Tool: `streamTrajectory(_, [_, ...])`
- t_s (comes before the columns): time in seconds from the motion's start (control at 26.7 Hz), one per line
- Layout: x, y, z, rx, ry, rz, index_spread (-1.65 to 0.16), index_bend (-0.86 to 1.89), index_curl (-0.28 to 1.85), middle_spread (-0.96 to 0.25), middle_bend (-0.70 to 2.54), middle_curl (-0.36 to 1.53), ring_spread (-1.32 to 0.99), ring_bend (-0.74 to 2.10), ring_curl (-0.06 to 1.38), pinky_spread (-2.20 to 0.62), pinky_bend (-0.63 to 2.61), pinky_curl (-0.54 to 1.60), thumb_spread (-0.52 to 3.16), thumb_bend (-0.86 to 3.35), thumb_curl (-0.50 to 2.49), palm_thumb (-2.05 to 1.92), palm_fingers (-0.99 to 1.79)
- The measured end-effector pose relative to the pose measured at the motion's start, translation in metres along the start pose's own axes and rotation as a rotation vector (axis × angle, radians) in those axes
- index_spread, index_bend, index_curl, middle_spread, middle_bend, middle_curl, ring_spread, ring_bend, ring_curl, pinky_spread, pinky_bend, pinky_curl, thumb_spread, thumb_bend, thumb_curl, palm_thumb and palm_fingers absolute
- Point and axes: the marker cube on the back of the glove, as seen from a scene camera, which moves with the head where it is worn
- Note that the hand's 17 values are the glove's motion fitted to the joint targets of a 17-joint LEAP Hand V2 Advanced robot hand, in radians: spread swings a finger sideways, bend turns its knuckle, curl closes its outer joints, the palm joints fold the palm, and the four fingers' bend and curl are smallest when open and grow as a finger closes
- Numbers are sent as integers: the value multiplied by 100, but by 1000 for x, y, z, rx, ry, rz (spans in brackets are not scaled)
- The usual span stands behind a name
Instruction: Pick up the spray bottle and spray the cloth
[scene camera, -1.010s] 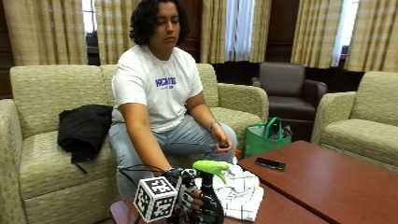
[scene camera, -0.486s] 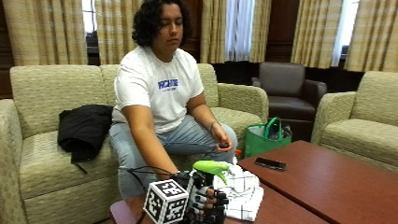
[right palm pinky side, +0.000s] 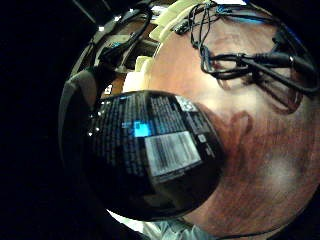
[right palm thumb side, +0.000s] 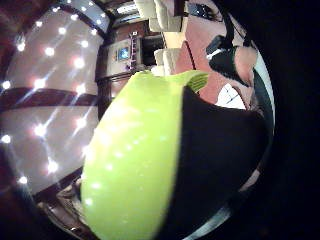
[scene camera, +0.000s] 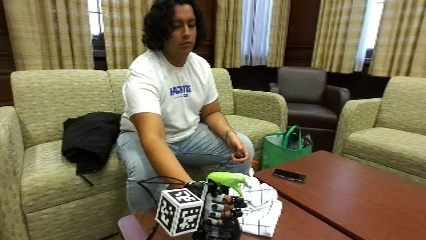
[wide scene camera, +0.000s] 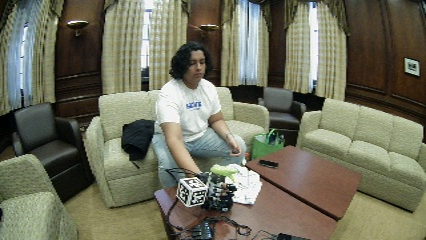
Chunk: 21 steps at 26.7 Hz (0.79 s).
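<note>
Near the wooden desk's (scene camera: 346, 200) corner, the gloved right hand's (scene camera: 216, 210) fingers (scene camera: 225, 206) curl around the spray bottle (scene camera: 226, 179), beside the white cloth (scene camera: 261, 207). Beige sofas (scene camera: 46, 165) and curtains (scene camera: 53, 30) surround.

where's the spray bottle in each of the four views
Outside view: spray bottle near the bottom edge, gripped by the gloved right hand, beside the white cloth.
Wide outside view: low centre, on the table.
Little finger side palm view: its dark labelled body fills the middle.
Thumb side palm view: its green head fills the middle.
Shared landmark: the white cloth.
</note>
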Motion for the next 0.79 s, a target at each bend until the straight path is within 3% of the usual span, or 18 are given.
streamTrajectory(0.26, [-4,0,-2,58,21,-17,-36,13,31,-27,24,37,-24,45,34,5,21,31,84,3,42,90,99])
streamTrajectory(0.79, [-13,0,-5,209,-2,-104,-30,20,39,-20,39,45,-22,45,37,-12,22,33,61,-2,54,98,132])
